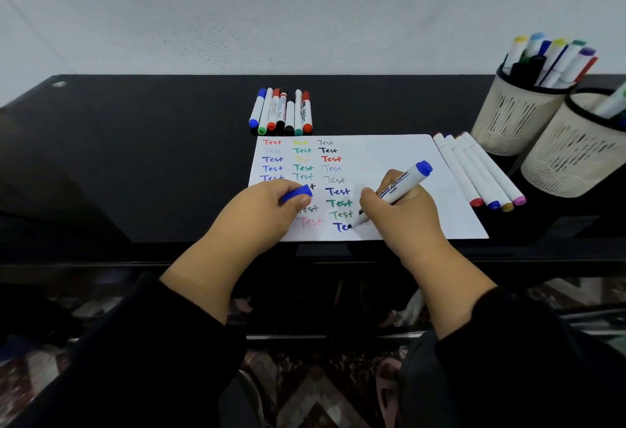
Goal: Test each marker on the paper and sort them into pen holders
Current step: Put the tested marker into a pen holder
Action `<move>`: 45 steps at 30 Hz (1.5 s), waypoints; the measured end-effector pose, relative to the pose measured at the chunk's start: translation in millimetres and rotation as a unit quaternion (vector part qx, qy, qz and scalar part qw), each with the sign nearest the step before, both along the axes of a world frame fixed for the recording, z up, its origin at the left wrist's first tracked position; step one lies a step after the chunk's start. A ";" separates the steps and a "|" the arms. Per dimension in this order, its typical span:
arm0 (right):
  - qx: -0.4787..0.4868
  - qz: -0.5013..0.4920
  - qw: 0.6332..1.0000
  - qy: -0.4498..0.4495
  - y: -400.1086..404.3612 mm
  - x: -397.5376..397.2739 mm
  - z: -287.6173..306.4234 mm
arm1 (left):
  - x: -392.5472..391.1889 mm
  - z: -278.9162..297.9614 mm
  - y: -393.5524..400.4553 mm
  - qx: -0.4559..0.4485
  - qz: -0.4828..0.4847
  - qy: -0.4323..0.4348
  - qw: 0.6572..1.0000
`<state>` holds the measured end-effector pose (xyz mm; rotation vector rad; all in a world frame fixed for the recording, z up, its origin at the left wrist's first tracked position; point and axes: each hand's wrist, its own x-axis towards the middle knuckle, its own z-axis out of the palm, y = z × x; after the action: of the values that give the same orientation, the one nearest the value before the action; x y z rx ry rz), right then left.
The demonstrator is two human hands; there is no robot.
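Right hand [403, 214] grips a blue marker [398, 190] in a writing hold, fingers wrapped round the lower barrel. Tip is down on the paper [389, 156], partway through a blue "Test" at the near end of the third column. Barrel long axis runs from the tip at near-left up to the blue butt end at far-right, tilted well off the sheet.

Left hand [271, 207] rests on the paper's near-left part, fingers curled round the blue cap [297, 193]. Cap sits left of the marker tip, close but apart, open end not visible.

Key relation for the next step, as I read it: finish the word, then cap it. Tip points toward the left hand, so the two hands only need to close the gap between them.

After that the marker goes into one of the two pen holders [542, 129] at far right; right hand is the nearer one. Far holder is packed with markers, near holder shows just one or two.

Untested stock, by the look of it: a row of markers [281, 112] just beyond the paper's far edge, plus four white-barrelled markers [474, 170] lying along its right edge on the black table [152, 156], long axes running near-far.
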<state>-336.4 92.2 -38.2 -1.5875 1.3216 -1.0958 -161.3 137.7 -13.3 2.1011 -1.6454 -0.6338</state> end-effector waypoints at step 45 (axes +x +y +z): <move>0.109 0.077 0.974 -0.183 -4.1 6.0 30.0 | -20.8 10.1 5.2 -0.063 -0.065 0.171 0.981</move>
<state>-330.4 88.1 -8.2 -1.2336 1.0157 -1.0484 -182.1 142.9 -3.2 1.6955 -1.5874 -0.8555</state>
